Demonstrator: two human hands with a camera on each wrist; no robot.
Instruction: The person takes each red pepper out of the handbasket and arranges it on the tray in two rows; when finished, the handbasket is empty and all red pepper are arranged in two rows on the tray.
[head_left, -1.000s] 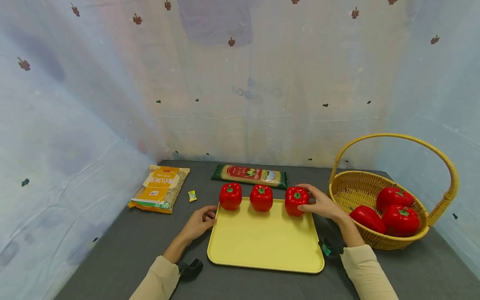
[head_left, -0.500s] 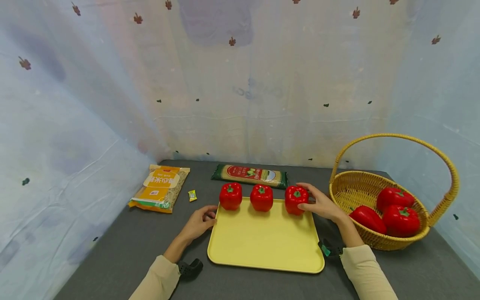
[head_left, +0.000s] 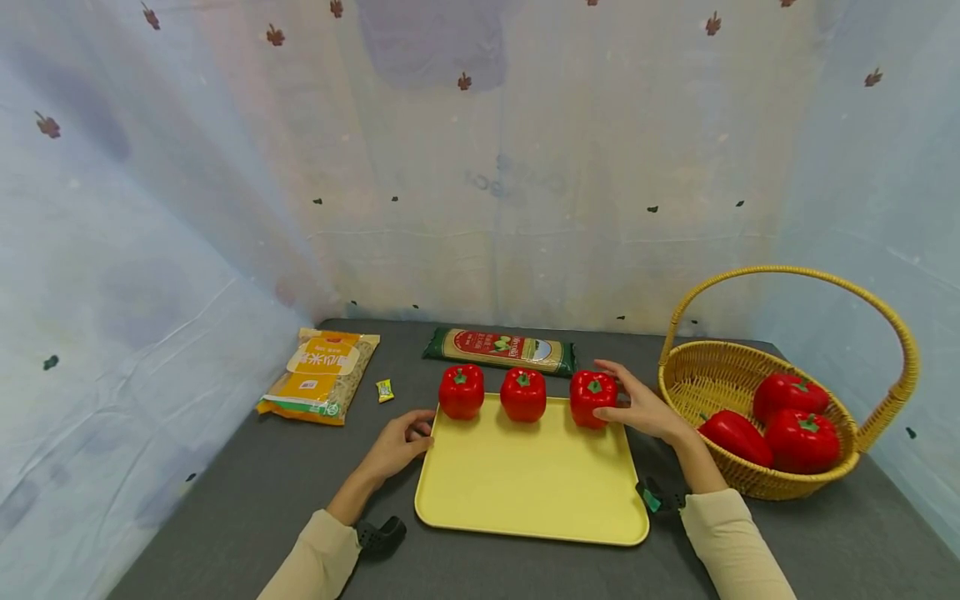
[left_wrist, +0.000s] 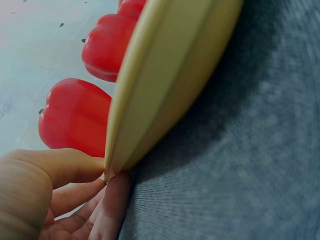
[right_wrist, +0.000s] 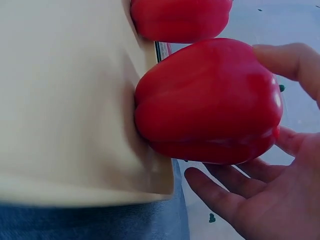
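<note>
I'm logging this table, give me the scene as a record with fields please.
Tray: yellow, on dark table
On tray: three red peppers in a row along the far edge
Left hand: pinching the tray's rim near far left corner
Right hand: thumb against the rightmost pepper, fingers behind it
Basket: right of tray, three red peppers inside
Behind tray: long packet
Left of tray: grain bag, small yellow packet

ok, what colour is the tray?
Yellow; the tray shows best in the head view.

My sleeves (head_left: 318, 546) are cream; I see red peppers (head_left: 523, 405), green stems (head_left: 522, 381), a plain yellow tray (head_left: 532, 483), dark grey desk (head_left: 232, 500).
</note>
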